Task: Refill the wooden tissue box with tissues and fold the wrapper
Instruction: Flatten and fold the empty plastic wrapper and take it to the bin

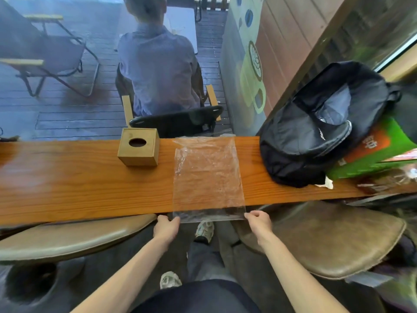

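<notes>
A clear plastic wrapper [207, 177] lies flat across the narrow wooden counter [79, 188], its near edge hanging slightly past the counter's front. My left hand [165, 227] pinches the wrapper's near left corner, and my right hand [258, 221] pinches its near right corner. The wooden tissue box [138, 150], a cube with an oval hole on top, stands to the left of the wrapper near the counter's far edge. No tissue shows in the hole.
A black backpack [316, 132] and a green-and-orange package [372, 152] crowd the counter's right end. Two brown padded stools [327, 240] sit below the counter on either side of my legs. Behind the glass, a person sits on a chair, back turned.
</notes>
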